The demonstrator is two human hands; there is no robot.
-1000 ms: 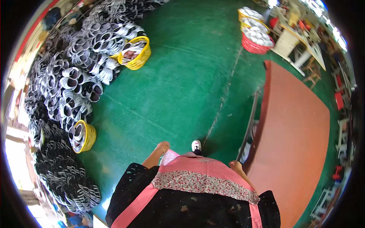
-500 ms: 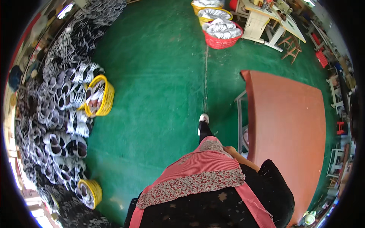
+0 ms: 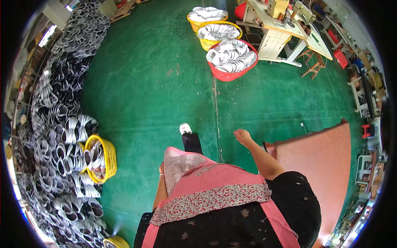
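Observation:
My right hand (image 3: pixel 243 136) hangs in front of me over the green floor, left of the brown-topped table (image 3: pixel 314 153). Its fingers look loosely curled together, and nothing shows in them. Of my left hand (image 3: pixel 161 168), only a small part is visible at the left edge of my pink apron (image 3: pixel 221 175). A pale band circles that wrist, and the apron hides the fingers. Neither hand touches any of the baskets. One foot in a white shoe (image 3: pixel 185 128) is stepped forward on the floor.
Ahead stand a red basket (image 3: pixel 225 77) and two yellow ones (image 3: pixel 205 44), filled with white curved pieces. Beyond them, right, are a sewing table (image 3: pixel 271 43) and a wooden stool (image 3: pixel 314 67). Bundled grey-black pieces (image 3: pixel 74 128) line the left, beside another yellow basket (image 3: pixel 110 159).
I have walked forward: the baskets ahead are nearer and the brown table has slid back. My right hand has swung forward from beside the apron, and part of my left hand has come into view.

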